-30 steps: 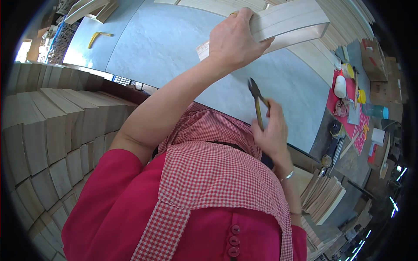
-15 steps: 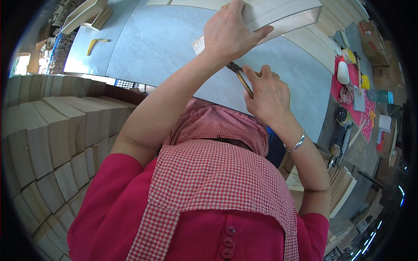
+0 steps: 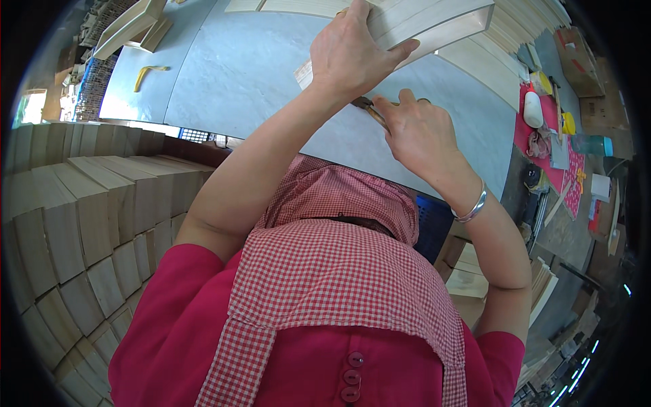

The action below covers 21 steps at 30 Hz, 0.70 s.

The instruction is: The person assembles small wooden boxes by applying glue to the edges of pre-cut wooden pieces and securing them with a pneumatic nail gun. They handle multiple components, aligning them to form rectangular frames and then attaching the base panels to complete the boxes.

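Observation:
A pale wooden box frame (image 3: 430, 24) is tilted above the grey tabletop (image 3: 251, 74), with my left hand (image 3: 349, 57) closed on its near side, thumb along the edge. Close below that hand, my right hand (image 3: 424, 136) grips a pair of pliers (image 3: 375, 114) by the yellowish handles. The dark head of the pliers points up and left, near my left wrist and under the frame's end. Whether the jaws touch the wood cannot be made out.
Wooden blocks (image 3: 95, 217) are stacked in rows at the left. A yellow curved piece (image 3: 149, 71) and another wooden frame (image 3: 135, 30) lie at the table's far left. Flat boards (image 3: 481, 74) line the far right, beside a white bottle (image 3: 533, 108) on pink cloth.
My right hand has turned and its forearm has swung outward to the right, with the pliers still in it. My left hand and the frame have shifted slightly left.

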Motion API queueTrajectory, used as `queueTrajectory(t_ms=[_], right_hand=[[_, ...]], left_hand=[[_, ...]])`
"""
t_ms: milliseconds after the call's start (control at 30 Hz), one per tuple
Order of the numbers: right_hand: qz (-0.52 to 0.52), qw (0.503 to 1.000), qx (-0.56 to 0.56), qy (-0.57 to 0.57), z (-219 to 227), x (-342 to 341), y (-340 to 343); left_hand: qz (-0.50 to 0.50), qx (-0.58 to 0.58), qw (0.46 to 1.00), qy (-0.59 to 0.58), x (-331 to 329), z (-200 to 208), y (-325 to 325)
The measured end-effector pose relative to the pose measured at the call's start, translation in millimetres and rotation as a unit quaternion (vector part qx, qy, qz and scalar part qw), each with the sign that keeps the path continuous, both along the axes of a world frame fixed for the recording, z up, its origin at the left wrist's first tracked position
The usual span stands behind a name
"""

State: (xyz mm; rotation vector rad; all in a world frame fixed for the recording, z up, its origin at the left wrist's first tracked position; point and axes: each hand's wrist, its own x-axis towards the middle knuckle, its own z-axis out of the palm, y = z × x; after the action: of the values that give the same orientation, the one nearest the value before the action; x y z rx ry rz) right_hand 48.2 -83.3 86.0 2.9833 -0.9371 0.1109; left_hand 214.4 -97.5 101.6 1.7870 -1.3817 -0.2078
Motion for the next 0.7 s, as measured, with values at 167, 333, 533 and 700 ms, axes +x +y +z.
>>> queueTrajectory(t_ms=[167, 333, 533, 700], right_hand=[[-0.025, 0.997, 0.06, 0.042, 1.6, 1.6, -2.8], [-0.1, 0.981, 0.164, 0.008, -5.6, -0.9, 8.5], [-0.195, 0.926, 0.311, -0.092, -18.0, 2.5, 30.8], [-0.248, 0.864, 0.396, -0.186, -24.6, 3.6, 54.7]], left_hand=[[0.001, -0.002, 1.0, 0.002, 1.6, -1.0, 1.6], [0.001, 0.016, 1.0, 0.014, 3.8, 2.4, 4.9], [0.015, -0.067, 0.997, -0.02, 1.1, -11.1, 7.2], [0.003, -0.01, 1.0, -0.003, 1.7, -7.7, 14.5]])
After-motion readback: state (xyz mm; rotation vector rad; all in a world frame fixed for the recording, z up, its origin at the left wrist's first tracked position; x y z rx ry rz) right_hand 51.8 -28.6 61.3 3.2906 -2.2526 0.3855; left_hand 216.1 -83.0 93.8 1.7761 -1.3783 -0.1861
